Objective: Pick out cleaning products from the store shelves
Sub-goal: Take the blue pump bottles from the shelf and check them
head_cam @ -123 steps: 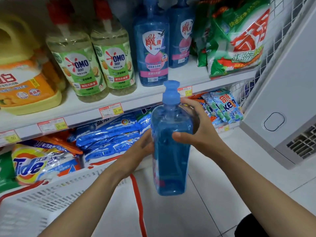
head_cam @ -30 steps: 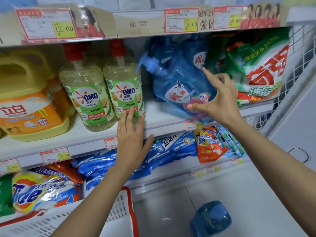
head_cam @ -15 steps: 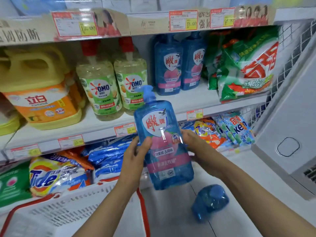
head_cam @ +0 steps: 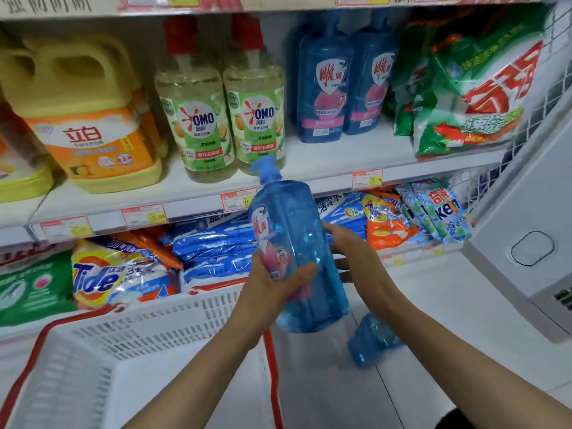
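I hold a blue pump bottle of dish soap (head_cam: 297, 243) with a pink label in front of the lower shelf, tilted a little to the left. My left hand (head_cam: 272, 283) grips its front, thumb across the body. My right hand (head_cam: 353, 252) holds its far right side, fingers wrapped behind it. A white basket with a red rim (head_cam: 148, 342) sits below left of the bottle. A second blue bottle (head_cam: 371, 342) lies on the floor under my right forearm.
The middle shelf (head_cam: 325, 159) carries a yellow jug (head_cam: 83, 119), two OMO bottles (head_cam: 223, 119), two blue bottles (head_cam: 343, 85) and green powder bags (head_cam: 470, 97). Detergent bags (head_cam: 120, 274) fill the lower shelf. A white chest freezer (head_cam: 526, 243) stands at right.
Four seconds ago I held a blue bottle; it now lies on the floor. I took another from the shelf, brought it down in both hands and turned its label leftward.
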The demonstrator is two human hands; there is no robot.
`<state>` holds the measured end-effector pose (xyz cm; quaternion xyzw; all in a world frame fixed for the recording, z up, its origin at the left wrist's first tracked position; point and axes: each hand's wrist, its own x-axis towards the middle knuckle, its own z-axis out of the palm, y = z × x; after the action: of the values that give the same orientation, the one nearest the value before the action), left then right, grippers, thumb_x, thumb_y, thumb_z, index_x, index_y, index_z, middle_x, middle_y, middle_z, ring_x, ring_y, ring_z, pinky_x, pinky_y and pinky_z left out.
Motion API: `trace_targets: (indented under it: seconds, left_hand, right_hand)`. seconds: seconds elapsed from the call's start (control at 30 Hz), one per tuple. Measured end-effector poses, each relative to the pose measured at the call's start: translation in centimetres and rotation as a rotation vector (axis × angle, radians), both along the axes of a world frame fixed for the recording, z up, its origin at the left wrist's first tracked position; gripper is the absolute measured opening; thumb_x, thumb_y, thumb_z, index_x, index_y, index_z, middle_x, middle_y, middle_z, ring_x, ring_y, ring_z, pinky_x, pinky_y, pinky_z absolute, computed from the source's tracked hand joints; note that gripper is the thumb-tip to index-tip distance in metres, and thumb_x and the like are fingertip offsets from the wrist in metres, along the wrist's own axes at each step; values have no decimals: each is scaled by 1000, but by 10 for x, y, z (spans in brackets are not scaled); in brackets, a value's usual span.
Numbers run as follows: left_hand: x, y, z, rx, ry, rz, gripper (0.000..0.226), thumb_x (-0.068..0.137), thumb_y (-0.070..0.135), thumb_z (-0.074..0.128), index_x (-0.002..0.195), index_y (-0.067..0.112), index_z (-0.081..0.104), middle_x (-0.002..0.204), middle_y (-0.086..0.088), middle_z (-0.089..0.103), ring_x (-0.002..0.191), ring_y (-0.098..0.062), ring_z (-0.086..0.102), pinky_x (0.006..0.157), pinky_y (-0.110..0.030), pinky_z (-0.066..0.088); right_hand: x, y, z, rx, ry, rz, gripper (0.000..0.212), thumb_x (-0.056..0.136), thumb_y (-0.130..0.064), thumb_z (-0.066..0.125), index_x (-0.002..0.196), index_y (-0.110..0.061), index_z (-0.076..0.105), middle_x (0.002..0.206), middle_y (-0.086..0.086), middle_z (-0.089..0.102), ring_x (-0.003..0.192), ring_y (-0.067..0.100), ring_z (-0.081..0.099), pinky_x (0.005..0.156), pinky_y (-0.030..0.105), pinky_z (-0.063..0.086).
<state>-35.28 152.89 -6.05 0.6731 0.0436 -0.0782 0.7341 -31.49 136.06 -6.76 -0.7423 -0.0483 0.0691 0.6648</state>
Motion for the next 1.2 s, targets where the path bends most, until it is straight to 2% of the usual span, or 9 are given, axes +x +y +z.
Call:
trace_targets:
  seconds: [0.13,0.23,0.37,0.5,0.67,0.77,0.93,1.07,1.2]
  left_hand:
    - [0,15,-7,-91,19,-17,75,58,49,85,122,23,56,112,3,72,95,-12,71,69,-21,57]
    - [-1,11,-6,-108,27,-160,74,68,56,67,132,22,54,125,-2,67,113,-22,65,91,-39,53]
    - [-4,9,1,47,1,-162,40,72,71,63,103,47,69,113,14,70,97,0,68,76,-16,54]
    - [-5,3,6,153,-46,-146,58,63,84,56,107,46,60,102,26,69,90,8,67,65,-7,52]
    - [-1,-1,0,-110,165,-30,56,68,49,68,114,20,61,109,-2,74,97,-18,72,84,-34,58]
    - [2,6,-1,-260,284,-37,44,67,51,68,102,23,70,105,-8,75,94,-24,73,74,-38,60]
    - [4,2,2,-289,253,-87,49,63,54,70,102,26,70,105,-5,75,95,-20,72,70,-32,61]
    - [5,2,8,-150,125,-23,68,56,55,73,113,20,61,101,2,75,96,-19,72,72,-29,60]
    - [0,-3,9,272,-81,144,76,44,70,71,108,31,54,100,15,69,91,-8,69,75,-28,59]
  right_hand:
    - [9,-6,4,122,13,18,45,86,-61,49,116,-33,66,99,-3,76,90,12,73,77,29,56]
    - [8,1,2,205,198,245,55,91,-69,43,126,-33,64,127,-5,68,118,13,63,99,35,52]
    - [6,2,6,460,322,228,73,84,-62,60,133,-9,58,128,16,66,115,31,65,87,38,57]
    - [5,4,9,201,172,-51,88,61,-59,75,129,-13,46,103,5,74,82,18,75,62,26,58]
    - [7,-10,16,31,124,-35,75,64,-72,62,121,-25,48,114,5,64,99,16,68,73,29,53]
    - [11,-14,19,51,224,60,80,64,-71,63,127,-26,42,111,1,70,99,16,70,78,32,53]
    - [11,-15,18,195,244,9,49,89,-40,67,126,-14,49,94,-1,76,87,17,74,71,31,58]
    - [9,-16,24,197,180,60,40,94,-35,60,132,-26,51,115,3,71,101,19,71,78,31,58]
    - [12,-18,48,55,20,13,98,71,-71,64,152,-38,21,141,-5,51,115,5,60,83,25,50]
